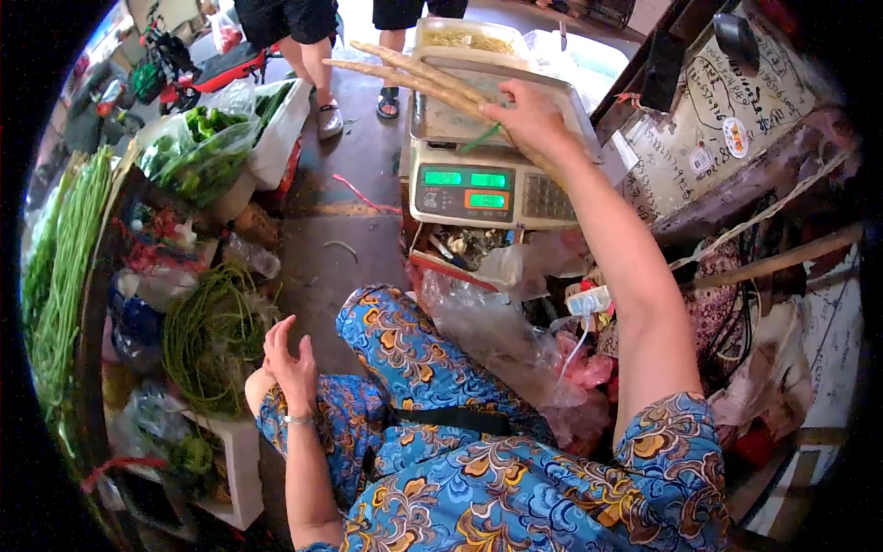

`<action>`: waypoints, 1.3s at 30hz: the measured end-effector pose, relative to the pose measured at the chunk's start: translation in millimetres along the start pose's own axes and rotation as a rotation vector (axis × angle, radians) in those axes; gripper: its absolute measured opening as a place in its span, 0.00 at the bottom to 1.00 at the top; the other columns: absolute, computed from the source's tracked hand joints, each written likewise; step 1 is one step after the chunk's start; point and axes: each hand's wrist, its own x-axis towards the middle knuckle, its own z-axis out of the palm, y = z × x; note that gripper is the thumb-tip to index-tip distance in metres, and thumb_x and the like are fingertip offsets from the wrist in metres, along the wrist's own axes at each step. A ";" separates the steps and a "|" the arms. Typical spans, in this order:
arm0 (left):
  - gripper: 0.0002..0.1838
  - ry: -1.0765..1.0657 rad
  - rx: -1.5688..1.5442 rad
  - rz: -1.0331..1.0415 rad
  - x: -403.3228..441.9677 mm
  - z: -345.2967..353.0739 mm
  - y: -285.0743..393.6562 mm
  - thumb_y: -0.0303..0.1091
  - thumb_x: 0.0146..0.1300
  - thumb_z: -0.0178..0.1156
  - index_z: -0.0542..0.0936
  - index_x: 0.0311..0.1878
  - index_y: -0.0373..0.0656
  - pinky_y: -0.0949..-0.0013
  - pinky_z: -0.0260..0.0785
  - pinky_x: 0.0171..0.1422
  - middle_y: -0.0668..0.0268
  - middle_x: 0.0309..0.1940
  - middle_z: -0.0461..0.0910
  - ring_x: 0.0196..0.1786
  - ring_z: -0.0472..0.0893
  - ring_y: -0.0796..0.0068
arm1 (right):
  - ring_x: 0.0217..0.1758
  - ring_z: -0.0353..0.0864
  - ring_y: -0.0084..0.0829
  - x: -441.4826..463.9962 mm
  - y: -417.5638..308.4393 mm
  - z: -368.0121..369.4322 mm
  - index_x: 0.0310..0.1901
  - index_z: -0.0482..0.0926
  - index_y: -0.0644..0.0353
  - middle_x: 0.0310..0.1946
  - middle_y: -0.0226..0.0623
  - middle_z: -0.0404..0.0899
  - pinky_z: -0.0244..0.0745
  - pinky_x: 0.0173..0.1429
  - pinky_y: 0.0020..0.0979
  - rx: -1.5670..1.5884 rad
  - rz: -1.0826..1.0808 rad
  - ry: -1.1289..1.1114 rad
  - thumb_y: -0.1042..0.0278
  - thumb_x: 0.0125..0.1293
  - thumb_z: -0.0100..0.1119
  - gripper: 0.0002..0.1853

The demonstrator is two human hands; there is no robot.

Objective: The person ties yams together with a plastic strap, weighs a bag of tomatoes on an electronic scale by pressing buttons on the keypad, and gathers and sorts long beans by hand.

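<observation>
My right hand (532, 120) is closed around long, thin tan roots (432, 81) above the metal pan (441, 118) of a weighing scale. A green tie (482, 137) hangs by the roots near my fingers. The scale's front panel (466, 191) shows lit green and orange displays, too small to read. My left hand (291, 361) is raised over my knee at the left, fingers apart and holding nothing. Coiled green long beans (213, 340) lie just left of it.
Tall green stalks (69, 267) and bagged green vegetables (198, 152) stand at the left. Two people's legs (317, 69) are beyond the scale. Plastic bags (487, 331) and a white power strip (589, 301) lie below it. A written-on board (717, 120) leans at the right.
</observation>
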 end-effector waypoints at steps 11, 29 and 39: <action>0.23 -0.049 -0.017 -0.069 -1.2 -0.1 0.6 0.27 0.58 0.62 0.76 0.58 0.50 0.59 0.59 0.66 0.66 0.56 0.75 0.62 0.72 0.62 | 0.58 0.77 0.44 -16.0 -45.6 -12.0 0.60 0.75 0.56 0.53 0.44 0.79 0.65 0.63 0.44 -0.147 -0.050 -0.092 0.44 0.59 0.63 0.32; 0.16 -0.111 -0.466 -0.154 -6.9 -0.8 -3.5 0.19 0.64 0.57 0.77 0.55 0.37 0.75 0.72 0.47 0.67 0.38 0.81 0.39 0.78 0.80 | 0.46 0.75 0.41 -228.9 -150.8 119.0 0.39 0.77 0.58 0.38 0.40 0.75 0.65 0.50 0.42 0.188 -0.742 -0.362 0.63 0.55 0.62 0.12; 0.14 -0.170 -0.512 -0.209 -6.5 -9.1 0.2 0.20 0.63 0.58 0.78 0.53 0.36 0.76 0.71 0.44 0.68 0.34 0.79 0.36 0.76 0.81 | 0.65 0.66 0.44 -259.8 -156.9 126.1 0.54 0.76 0.56 0.58 0.43 0.69 0.61 0.65 0.45 0.184 -0.679 -0.273 0.66 0.59 0.59 0.20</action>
